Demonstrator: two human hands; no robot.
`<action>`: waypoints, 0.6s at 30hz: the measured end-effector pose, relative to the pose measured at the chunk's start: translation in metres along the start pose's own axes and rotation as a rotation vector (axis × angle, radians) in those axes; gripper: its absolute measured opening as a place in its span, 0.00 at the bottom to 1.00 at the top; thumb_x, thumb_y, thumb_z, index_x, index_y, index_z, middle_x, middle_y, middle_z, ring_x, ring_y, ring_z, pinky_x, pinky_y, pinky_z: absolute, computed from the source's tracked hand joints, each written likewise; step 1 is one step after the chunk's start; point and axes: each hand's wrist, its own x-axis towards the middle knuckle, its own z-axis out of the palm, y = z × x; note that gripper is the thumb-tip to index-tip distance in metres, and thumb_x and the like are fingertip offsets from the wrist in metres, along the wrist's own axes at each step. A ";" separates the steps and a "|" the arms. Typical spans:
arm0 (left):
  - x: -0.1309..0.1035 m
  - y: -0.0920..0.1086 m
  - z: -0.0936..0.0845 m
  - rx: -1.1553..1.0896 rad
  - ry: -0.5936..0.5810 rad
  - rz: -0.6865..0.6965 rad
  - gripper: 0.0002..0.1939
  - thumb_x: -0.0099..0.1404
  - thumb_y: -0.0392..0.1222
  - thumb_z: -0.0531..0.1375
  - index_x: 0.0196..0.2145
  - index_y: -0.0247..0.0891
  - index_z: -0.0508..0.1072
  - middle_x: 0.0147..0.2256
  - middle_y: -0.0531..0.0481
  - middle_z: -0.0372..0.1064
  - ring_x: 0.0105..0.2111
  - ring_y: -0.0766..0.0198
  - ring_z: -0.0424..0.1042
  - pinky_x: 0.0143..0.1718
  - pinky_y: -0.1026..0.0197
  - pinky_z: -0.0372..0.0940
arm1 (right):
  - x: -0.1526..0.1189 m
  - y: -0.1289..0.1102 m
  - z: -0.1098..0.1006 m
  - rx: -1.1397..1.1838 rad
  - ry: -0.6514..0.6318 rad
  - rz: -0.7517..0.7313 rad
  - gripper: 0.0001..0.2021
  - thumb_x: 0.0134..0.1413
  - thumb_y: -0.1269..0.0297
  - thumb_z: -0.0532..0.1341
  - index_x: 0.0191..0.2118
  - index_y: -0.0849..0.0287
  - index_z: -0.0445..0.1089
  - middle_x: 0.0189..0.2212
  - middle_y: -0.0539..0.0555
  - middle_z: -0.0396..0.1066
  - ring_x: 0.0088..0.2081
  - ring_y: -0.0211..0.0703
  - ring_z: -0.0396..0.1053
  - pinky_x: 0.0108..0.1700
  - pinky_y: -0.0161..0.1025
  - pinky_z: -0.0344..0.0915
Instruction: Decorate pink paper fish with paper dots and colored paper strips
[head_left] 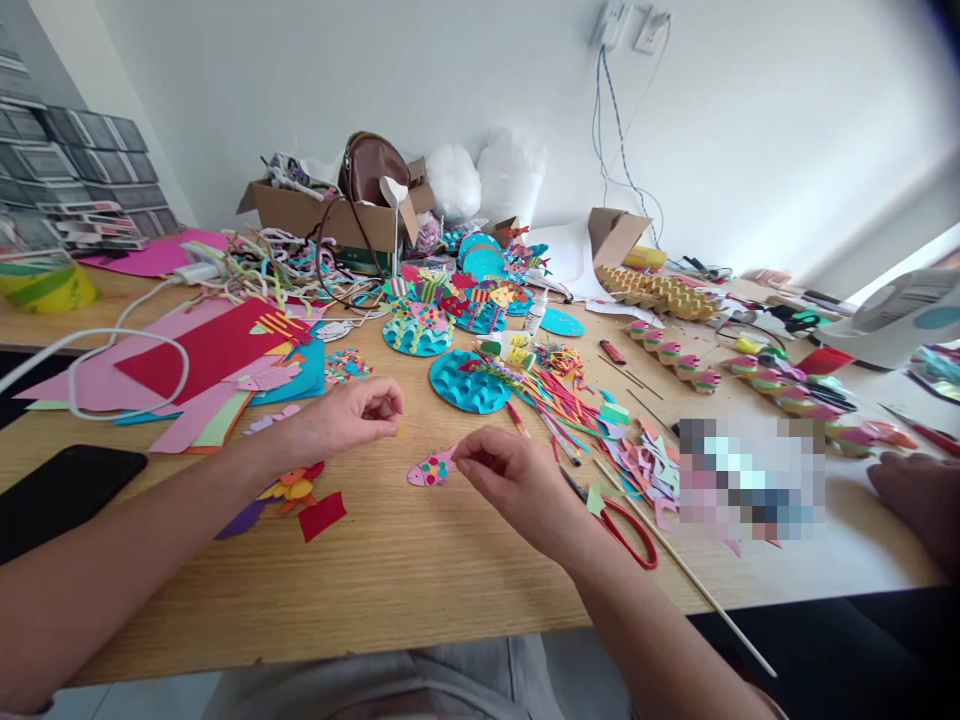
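A small pink paper fish with colored dots lies on the wooden table in front of me. My right hand has its fingers closed at the fish's tail. To the left and a little farther off, my left hand is pinched above the tabletop. A tiny yellow piece shows at its fingertips. Beside my left forearm lie orange and yellow paper cutouts and a red paper scrap. Just beyond the hands sits a round blue wavy base.
Red-handled scissors and a long wooden stick lie right of my right hand. Paper strips and scraps spread behind them. Colored sheets and a black phone are at left. Another person's hand rests far right.
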 end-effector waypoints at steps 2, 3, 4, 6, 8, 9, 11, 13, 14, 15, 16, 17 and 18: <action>0.000 0.002 0.006 -0.030 -0.003 -0.015 0.08 0.52 0.43 0.56 0.29 0.38 0.61 0.25 0.56 0.61 0.25 0.68 0.63 0.27 0.64 0.60 | 0.015 -0.006 0.001 -0.051 -0.020 -0.022 0.06 0.48 0.74 0.56 0.27 0.60 0.68 0.22 0.47 0.66 0.24 0.33 0.61 0.25 0.30 0.54; 0.000 0.003 0.008 -0.045 -0.008 -0.027 0.08 0.52 0.43 0.56 0.29 0.38 0.61 0.25 0.56 0.61 0.25 0.68 0.63 0.27 0.64 0.60 | 0.021 -0.008 0.002 -0.076 -0.031 -0.027 0.06 0.48 0.75 0.56 0.26 0.60 0.69 0.21 0.47 0.66 0.24 0.32 0.60 0.25 0.29 0.54; 0.000 0.004 0.009 -0.059 -0.014 -0.041 0.08 0.52 0.43 0.56 0.29 0.38 0.61 0.25 0.56 0.61 0.26 0.68 0.63 0.27 0.64 0.60 | 0.028 -0.010 0.004 -0.099 -0.041 -0.023 0.06 0.48 0.75 0.56 0.26 0.60 0.69 0.21 0.47 0.66 0.23 0.32 0.60 0.24 0.29 0.53; -0.002 0.005 0.011 -0.072 -0.018 -0.063 0.08 0.52 0.42 0.56 0.30 0.38 0.62 0.26 0.55 0.62 0.27 0.67 0.64 0.28 0.64 0.60 | 0.038 -0.011 0.008 -0.134 -0.074 0.007 0.06 0.47 0.75 0.56 0.27 0.61 0.70 0.20 0.47 0.66 0.22 0.31 0.60 0.23 0.29 0.52; -0.003 0.005 0.012 -0.071 -0.013 -0.073 0.08 0.53 0.42 0.55 0.31 0.38 0.62 0.26 0.55 0.63 0.28 0.67 0.64 0.29 0.64 0.59 | 0.046 -0.011 0.013 -0.148 -0.118 0.038 0.06 0.47 0.75 0.56 0.28 0.62 0.70 0.20 0.47 0.66 0.22 0.31 0.59 0.23 0.29 0.51; -0.003 0.005 0.012 -0.070 -0.012 -0.073 0.08 0.53 0.41 0.55 0.31 0.38 0.62 0.26 0.55 0.63 0.28 0.67 0.64 0.29 0.64 0.59 | 0.048 -0.010 0.015 -0.146 -0.139 0.046 0.06 0.47 0.75 0.56 0.28 0.62 0.70 0.20 0.47 0.66 0.22 0.31 0.59 0.22 0.29 0.50; -0.002 0.003 0.012 -0.070 -0.016 -0.064 0.07 0.54 0.41 0.55 0.31 0.37 0.63 0.25 0.56 0.63 0.27 0.68 0.63 0.28 0.65 0.58 | 0.052 -0.009 0.018 -0.136 -0.170 0.045 0.07 0.46 0.75 0.56 0.28 0.62 0.70 0.20 0.47 0.66 0.22 0.31 0.58 0.22 0.29 0.49; -0.002 0.001 0.013 -0.062 -0.017 -0.048 0.06 0.54 0.41 0.55 0.30 0.37 0.63 0.24 0.57 0.62 0.25 0.69 0.62 0.26 0.66 0.57 | 0.054 -0.007 0.020 -0.128 -0.184 0.044 0.06 0.46 0.75 0.56 0.27 0.62 0.70 0.19 0.47 0.64 0.21 0.31 0.57 0.22 0.29 0.48; -0.001 0.001 0.013 -0.056 -0.015 -0.039 0.06 0.55 0.41 0.55 0.30 0.37 0.63 0.24 0.57 0.62 0.25 0.69 0.61 0.25 0.67 0.56 | 0.055 -0.007 0.021 -0.129 -0.188 0.048 0.06 0.46 0.74 0.56 0.27 0.62 0.70 0.19 0.46 0.64 0.21 0.31 0.57 0.22 0.29 0.48; -0.001 0.000 0.013 -0.050 -0.013 -0.033 0.06 0.55 0.41 0.55 0.30 0.37 0.63 0.24 0.57 0.62 0.24 0.69 0.61 0.25 0.67 0.56 | 0.056 -0.007 0.021 -0.133 -0.193 0.053 0.06 0.46 0.74 0.56 0.26 0.62 0.70 0.18 0.46 0.63 0.21 0.31 0.56 0.22 0.30 0.48; 0.000 0.000 0.014 -0.046 -0.011 -0.029 0.06 0.55 0.41 0.55 0.29 0.37 0.63 0.23 0.57 0.62 0.24 0.70 0.61 0.25 0.67 0.56 | 0.056 -0.008 0.021 -0.137 -0.196 0.056 0.06 0.46 0.74 0.56 0.26 0.62 0.70 0.18 0.46 0.62 0.21 0.30 0.56 0.22 0.30 0.48; 0.000 0.000 0.014 -0.043 -0.012 -0.028 0.05 0.55 0.41 0.55 0.29 0.37 0.63 0.23 0.57 0.62 0.24 0.70 0.61 0.25 0.67 0.56 | 0.056 -0.008 0.021 -0.141 -0.201 0.055 0.07 0.46 0.75 0.55 0.26 0.62 0.70 0.17 0.45 0.61 0.20 0.30 0.55 0.22 0.30 0.47; 0.000 0.001 0.015 -0.042 -0.013 -0.028 0.05 0.54 0.40 0.55 0.29 0.37 0.63 0.23 0.57 0.62 0.25 0.69 0.61 0.25 0.67 0.56 | 0.056 -0.008 0.021 -0.144 -0.210 0.050 0.07 0.46 0.75 0.55 0.25 0.62 0.69 0.17 0.45 0.61 0.20 0.30 0.55 0.22 0.30 0.47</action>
